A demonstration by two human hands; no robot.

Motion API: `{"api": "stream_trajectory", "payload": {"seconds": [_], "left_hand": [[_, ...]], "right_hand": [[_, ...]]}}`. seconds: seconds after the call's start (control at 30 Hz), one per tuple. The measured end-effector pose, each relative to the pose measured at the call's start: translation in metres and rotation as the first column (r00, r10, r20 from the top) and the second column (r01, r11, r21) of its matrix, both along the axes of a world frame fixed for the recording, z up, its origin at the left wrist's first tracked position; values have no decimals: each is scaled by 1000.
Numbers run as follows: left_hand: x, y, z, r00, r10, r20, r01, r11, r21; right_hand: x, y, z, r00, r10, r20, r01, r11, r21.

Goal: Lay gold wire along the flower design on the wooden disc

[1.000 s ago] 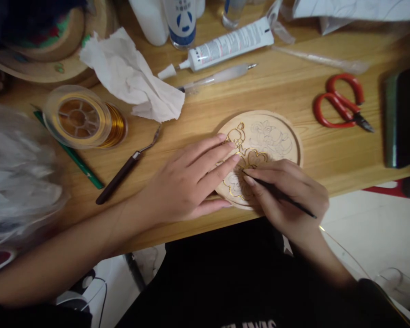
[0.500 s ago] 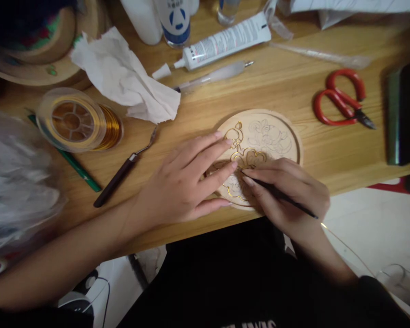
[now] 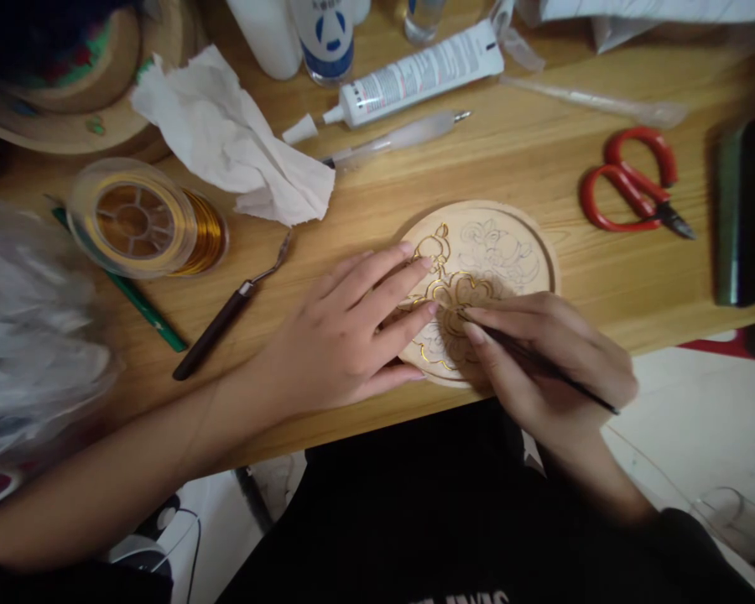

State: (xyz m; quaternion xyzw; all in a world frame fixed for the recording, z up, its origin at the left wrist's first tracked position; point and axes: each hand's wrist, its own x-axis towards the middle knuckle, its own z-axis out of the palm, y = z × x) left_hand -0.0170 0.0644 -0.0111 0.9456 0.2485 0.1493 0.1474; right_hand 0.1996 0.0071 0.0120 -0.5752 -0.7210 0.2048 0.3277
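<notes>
A round, rimmed wooden plate (image 3: 544, 243) lies near the table's front edge, with pencilled drawings and shiny gold wire (image 3: 459, 277) bent along some of the lines. My left hand (image 3: 352, 335) rests on its left side, fingers spread, fingertips touching the surface and the gold outlines. Pinched in my right hand (image 3: 554, 361) is a slim black tool (image 3: 559, 382) that resembles tweezers. Its working end points down at the middle of the plate, but the tip is shaded and partly covered by my fingers.
Left of the plate lie a dark-handled spatula tool (image 3: 217, 327), a green pencil (image 3: 144, 306) and a spool of gold wire (image 3: 142, 218). Behind are crumpled tissue (image 3: 239, 138), a glue tube (image 3: 421, 74) and a clear pen (image 3: 396, 138). Red-handled scissors (image 3: 635, 184) and a phone (image 3: 752, 210) lie right.
My right hand and the black tool have shifted right, away from my left fingertips. My left hand stays on the plate almost unmoved. The gold strand near the tool's back end no longer gleams.
</notes>
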Motion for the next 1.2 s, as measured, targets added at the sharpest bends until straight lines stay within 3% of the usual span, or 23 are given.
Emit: {"api": "stream_trajectory", "payload": {"seconds": [0.7,1.0,1.2], "left_hand": [[1,-2,2,1000,0,-16,0,1000,-5],[2,-8,-8,998,43,48,-45,998,33],[5,-13,-3,997,76,5,-76,997,4]], "right_hand": [[-10,-6,-12,998,-19,56,14,997,75],[-22,-9,-14,993,-109,40,104,987,122],[-31,-12,-16,982,-182,52,172,971,165]]}}
